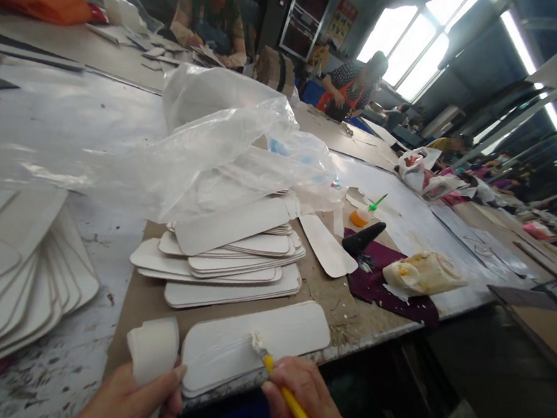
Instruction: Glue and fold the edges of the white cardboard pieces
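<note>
My right hand (304, 400) grips a yellow-handled brush (293, 408), its tip loaded with white paste. That tip touches the upper face of a white rounded panel (223, 343) at the table's front edge, where wet streaks show. In my left hand (134, 394) is a bundle of off-white strips (154, 349), held upright between thumb and fingers just left of the panel. Behind the panel lies an uneven stack of similar white panels (231, 274). One single panel (327, 245) rests to the right of that stack.
A fan of larger white boards (49, 277) lies at left. Clear plastic sheeting (227, 129) covers the middle. On the right are an orange glue bottle (359, 217), a black tool (363, 239) and a paste-smeared container (422, 274) on purple cloth (389, 295). Several people sit farther back.
</note>
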### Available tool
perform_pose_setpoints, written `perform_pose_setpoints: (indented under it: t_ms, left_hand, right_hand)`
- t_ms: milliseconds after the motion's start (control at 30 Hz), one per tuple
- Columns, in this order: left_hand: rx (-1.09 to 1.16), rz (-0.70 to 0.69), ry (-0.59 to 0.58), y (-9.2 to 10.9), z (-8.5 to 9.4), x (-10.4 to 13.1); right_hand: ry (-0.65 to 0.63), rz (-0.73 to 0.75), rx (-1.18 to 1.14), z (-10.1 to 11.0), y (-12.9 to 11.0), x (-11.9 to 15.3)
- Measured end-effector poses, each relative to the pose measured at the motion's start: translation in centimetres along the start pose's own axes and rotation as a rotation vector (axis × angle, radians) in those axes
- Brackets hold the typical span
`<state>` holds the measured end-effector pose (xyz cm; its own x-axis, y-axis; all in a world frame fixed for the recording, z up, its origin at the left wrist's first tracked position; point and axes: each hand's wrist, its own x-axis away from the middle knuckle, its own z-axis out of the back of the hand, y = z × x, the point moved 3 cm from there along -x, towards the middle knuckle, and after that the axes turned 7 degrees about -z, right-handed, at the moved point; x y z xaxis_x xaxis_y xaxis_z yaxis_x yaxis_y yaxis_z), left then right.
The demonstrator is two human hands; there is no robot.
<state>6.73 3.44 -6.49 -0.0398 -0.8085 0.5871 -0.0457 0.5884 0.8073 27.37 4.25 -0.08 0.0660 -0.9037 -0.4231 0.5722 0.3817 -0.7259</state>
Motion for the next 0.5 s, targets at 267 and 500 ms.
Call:
perform_pose_setpoints:
  t_ms: [267,500]
  left_hand:
    - [-0.043,-0.007,0.007,1.2,-0.1,0.6]
    - [0.025,-0.043,0.038,0.1,-0.1,0.4]
  right_hand:
    - [-0.052,-0.6,-0.4,-3.3,-1.3,-0.8]
    - [0.014,-0.375,0.052,0.0,1.8,-1.8]
